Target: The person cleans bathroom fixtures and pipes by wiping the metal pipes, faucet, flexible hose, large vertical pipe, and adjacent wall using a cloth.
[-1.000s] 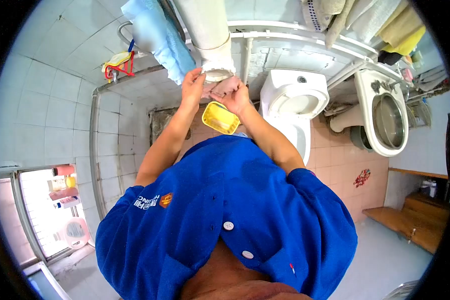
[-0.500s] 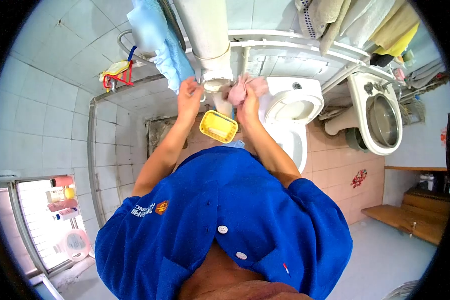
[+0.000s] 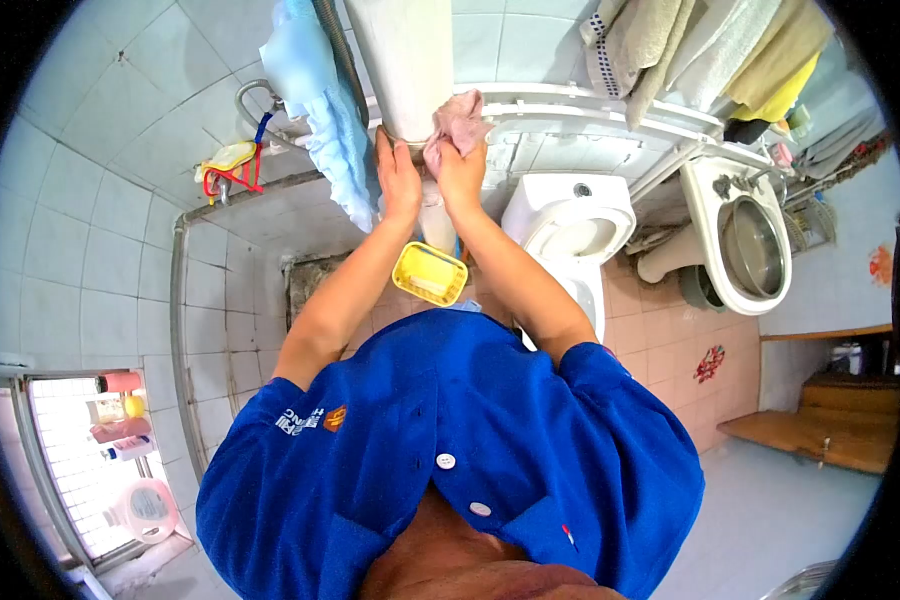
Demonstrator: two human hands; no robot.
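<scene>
A thick white pipe (image 3: pixel 402 65) runs down the wall in front of me. My left hand (image 3: pixel 399 182) rests along its left side with the fingers stretched out, holding nothing I can see. On the pipe's right side, my right hand (image 3: pixel 461 178) grips a crumpled pink cloth (image 3: pixel 461 120) that sticks up above the fingers and touches the pipe. Part of the cloth is hidden by the hand. Below both hands is a yellow plastic basket (image 3: pixel 402 281) with a pale yellow item inside.
A light blue cloth (image 3: pixel 332 140) hangs left of the pipe. To the right are a white toilet (image 3: pixel 570 195), a washbasin (image 3: pixel 703 190) and several hanging towels (image 3: pixel 638 45). Bottles (image 3: pixel 145 508) stand by the window at lower left.
Both hands have moved up to the pipe and closer together. The left hand has straightened its fingers against it, and the pink cloth has been brought up and left onto the pipe.
</scene>
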